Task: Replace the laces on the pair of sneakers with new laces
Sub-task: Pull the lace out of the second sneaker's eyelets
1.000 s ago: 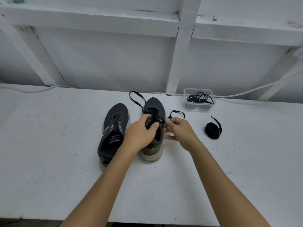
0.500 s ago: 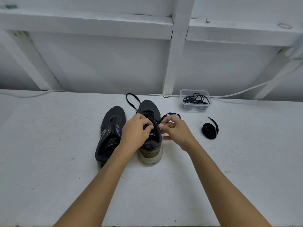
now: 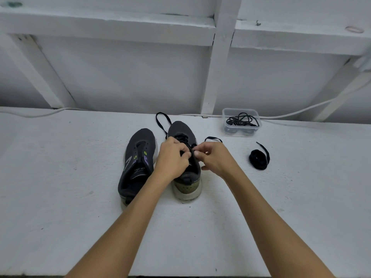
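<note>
Nearest the camera, both bare forearms reach forward over the white painted tabletop (image 3: 60, 197). Next out I see the pair of dark grey knit sneakers with pale soles, toes pointing away. Left sneaker (image 3: 138, 163) has bare eyelets, no lace, green and purple marks along the tongue. Right sneaker (image 3: 187, 173) stands just beside it, olive heel patch toward me.

Left hand (image 3: 172, 159) sits over the right sneaker's tongue, fingers curled, thumb and forefinger pinching the flat black lace (image 3: 181, 137) at the eyelets. Right hand (image 3: 215, 157) meets it from the other side, fingertips pinched on the same lace. Hands are touching or nearly so; can't tell which. Exact eyelet is hidden by fingers.

One loose lace end loops out past the toe on the left side, the other arcs out behind the right hand.

Right of the hands, well apart: a coiled black lace bundle (image 3: 259, 159) on the tabletop. Farther back, near the wall: a clear plastic rectangular tub (image 3: 242, 122) holding tangled thin black cord. White cable (image 3: 291, 114) runs along the tabletop's rear edge.
</note>
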